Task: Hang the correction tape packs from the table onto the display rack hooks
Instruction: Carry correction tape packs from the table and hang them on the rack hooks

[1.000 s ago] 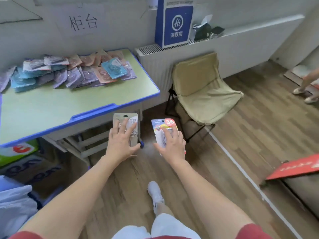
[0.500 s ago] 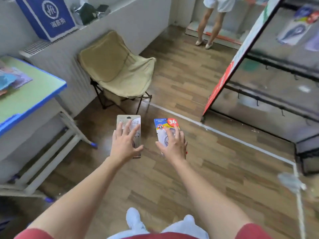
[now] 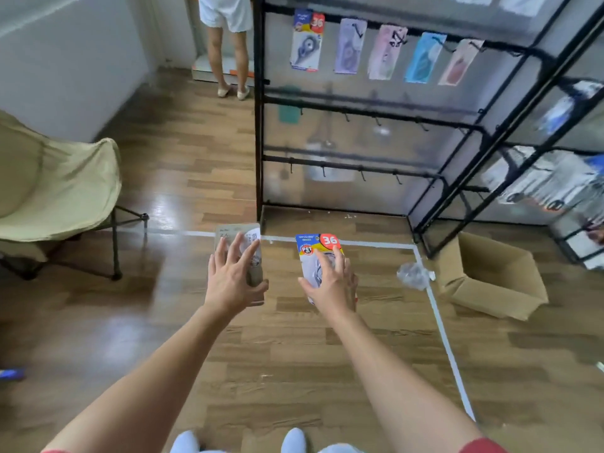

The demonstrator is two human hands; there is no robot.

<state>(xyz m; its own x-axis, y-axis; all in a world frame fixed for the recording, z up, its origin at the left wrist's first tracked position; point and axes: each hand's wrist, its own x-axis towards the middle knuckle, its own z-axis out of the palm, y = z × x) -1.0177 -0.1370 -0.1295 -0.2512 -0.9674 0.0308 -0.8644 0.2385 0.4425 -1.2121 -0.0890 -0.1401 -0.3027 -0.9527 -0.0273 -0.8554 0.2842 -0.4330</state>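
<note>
Head view: two packs held out low, facing the display rack

Wood floor (image 3: pixel 294 354) with a white tape line (image 3: pixel 438 315) across it. Black display rack (image 3: pixel 258 125) stands ahead and to the right. Five hung packs (image 3: pixel 307 44) sit in a row on its top rail, and hooks (image 3: pixel 361 174) show on the lower rails. Beige folding chair (image 3: pixel 55 184) at left. Open cardboard box (image 3: pixel 490 279) on the floor by the rack's corner, crumpled plastic (image 3: pixel 413 274) just beside it. Second person (image 3: pixel 225 44) stands at the back, left of the rack. Left hand (image 3: pixel 232 282): grip clamped on a grey pack (image 3: pixel 240 233), fingers spread over it, thumb at its edge. Right hand (image 3: pixel 330 286): grip clamped on a blue-and-red pack (image 3: pixel 318 245) marked 36. Both packs upright, in the air above the floor, apart from each other, well short of the rack.
</note>
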